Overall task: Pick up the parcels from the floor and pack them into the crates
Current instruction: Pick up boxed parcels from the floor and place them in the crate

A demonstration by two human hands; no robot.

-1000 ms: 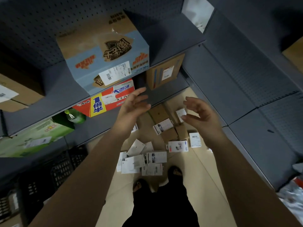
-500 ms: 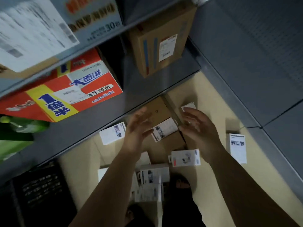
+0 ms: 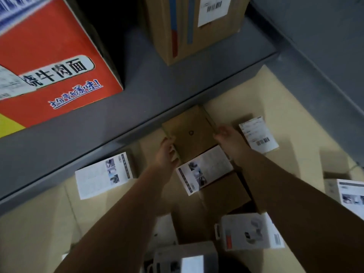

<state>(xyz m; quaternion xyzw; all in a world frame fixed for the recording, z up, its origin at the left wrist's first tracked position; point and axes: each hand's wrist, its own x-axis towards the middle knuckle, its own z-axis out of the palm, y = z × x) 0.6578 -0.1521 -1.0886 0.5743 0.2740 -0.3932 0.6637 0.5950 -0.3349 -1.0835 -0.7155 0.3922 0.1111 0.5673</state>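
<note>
Brown parcel (image 3: 190, 133) flat on the floor (image 3: 256, 99) at the shelf (image 3: 157, 85) lip, long axis pointing away from the person, lying between the hands: left hand (image 3: 167, 152) curled on its left edge, right hand (image 3: 226, 137) against its right edge, closure indiscernible, both equally near.

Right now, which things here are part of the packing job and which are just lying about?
Job: brown parcel gripped by left hand and right hand; scattered white boxes; labelled parcel.
Lying about: red noodle carton, taped brown carton, both on the grey shelf.
</note>
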